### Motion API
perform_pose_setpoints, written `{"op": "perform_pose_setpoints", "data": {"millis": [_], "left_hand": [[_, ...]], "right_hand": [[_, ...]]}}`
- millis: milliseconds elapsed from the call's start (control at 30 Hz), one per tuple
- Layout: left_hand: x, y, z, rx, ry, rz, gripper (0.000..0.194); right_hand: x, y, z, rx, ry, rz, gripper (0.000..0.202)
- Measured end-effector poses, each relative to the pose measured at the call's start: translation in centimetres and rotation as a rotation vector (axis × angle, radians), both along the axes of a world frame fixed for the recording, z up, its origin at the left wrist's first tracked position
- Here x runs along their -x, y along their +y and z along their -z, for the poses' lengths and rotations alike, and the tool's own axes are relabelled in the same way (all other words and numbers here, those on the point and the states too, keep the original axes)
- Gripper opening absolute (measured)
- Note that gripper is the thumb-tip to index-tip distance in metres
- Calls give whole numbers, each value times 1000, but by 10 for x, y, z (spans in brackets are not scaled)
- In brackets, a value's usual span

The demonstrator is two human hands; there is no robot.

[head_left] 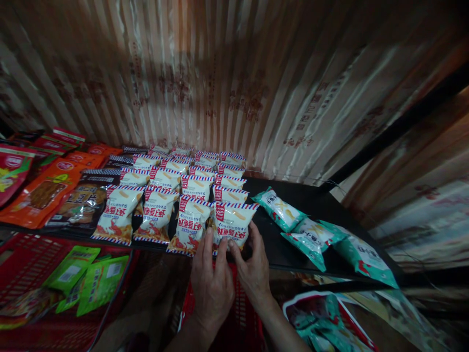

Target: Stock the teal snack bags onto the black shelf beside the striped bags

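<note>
Both hands, left hand (pixel 211 286) and right hand (pixel 253 270), press fingers on the front snack packet (pixel 232 225) without a closed grip; a push could slide it off the shelf (pixel 278 249) edge or upset the neighbouring packet (pixel 190 226).

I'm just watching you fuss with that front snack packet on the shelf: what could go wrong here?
The white packet under both hands, left hand and right hand, lies at the shelf edge, so it might slip off. The teal packets also overhang the edge and could get knocked down.

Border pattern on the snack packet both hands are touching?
Red, white and blue diagonal stripes edge the white snack packet, clearest in the head view, at its top edge.
</note>
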State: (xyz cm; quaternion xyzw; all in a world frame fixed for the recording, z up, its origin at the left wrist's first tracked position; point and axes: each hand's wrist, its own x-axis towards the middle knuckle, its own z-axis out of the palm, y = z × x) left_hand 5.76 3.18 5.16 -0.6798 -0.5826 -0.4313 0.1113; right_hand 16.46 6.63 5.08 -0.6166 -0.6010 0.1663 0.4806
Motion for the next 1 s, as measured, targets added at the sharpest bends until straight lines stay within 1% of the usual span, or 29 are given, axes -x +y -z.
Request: {"op": "perform_pose_setpoints", "data": {"millis": [100, 200, 300, 367, 500, 600, 700, 833, 1000], "left_hand": [[11, 2, -2, -42, -5, -66, 43], [24, 6, -1, -46, -53, -132, 55], [35, 12, 3, 1, -89, -167, 67], [40, 16, 6, 27, -99, -189, 69], [41, 22, 10, 31, -97, -226, 64], [39, 25, 12, 21, -107, -224, 66], [39, 27, 13, 8, -126, -190, 67], [40, 29, 14, -19, -172, -148, 68], [40, 31, 14, -18, -214, -127, 69]], "right_hand": [[0, 0, 1, 0, -8, 5, 66], [0, 0, 0, 6, 5, 9, 66], [0, 0, -1, 17, 27, -1, 67], [0, -1, -1, 21, 35, -1, 68], [2, -3, 1, 6, 47, -26, 68], [2, -3, 2, -22, 34, -35, 68], [2, -2, 1, -36, 2, -35, 68], [3, -1, -1, -23, -24, -35, 69], [2, -1, 1, 2, 16, -31, 71]]}}
